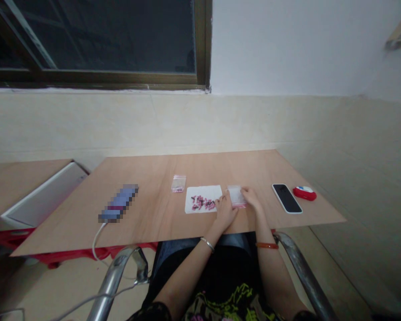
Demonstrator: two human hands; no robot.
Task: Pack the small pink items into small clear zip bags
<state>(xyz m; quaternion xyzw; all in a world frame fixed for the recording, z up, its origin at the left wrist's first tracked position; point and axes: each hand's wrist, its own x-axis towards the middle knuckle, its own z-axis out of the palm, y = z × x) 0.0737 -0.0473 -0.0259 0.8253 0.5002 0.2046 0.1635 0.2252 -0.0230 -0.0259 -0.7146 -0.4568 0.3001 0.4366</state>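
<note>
Small pink and dark pieces (202, 203), too small to name exactly, lie loose on a white rectangular tray or sheet (205, 190). My left hand (225, 211) rests across its right edge, fingers stretched toward the nearest pieces and thumb by a small clear plastic bag (236, 196). That bag lies flat on the table with a pink strip along its near edge. At its right side, my right hand (252, 197) grips the bag's edge with curled fingers. A second small clear bag (178, 183), with some pink in it, lies left of the white tray.
The wooden table (147, 178) holds a plugged-in phone (119, 204) at left. Toward the right are a dark-screened phone (286, 198) and a red-and-white object (304, 193). A white cable (95, 238) hangs over the front edge. Metal chair arms (112, 281) flank my body.
</note>
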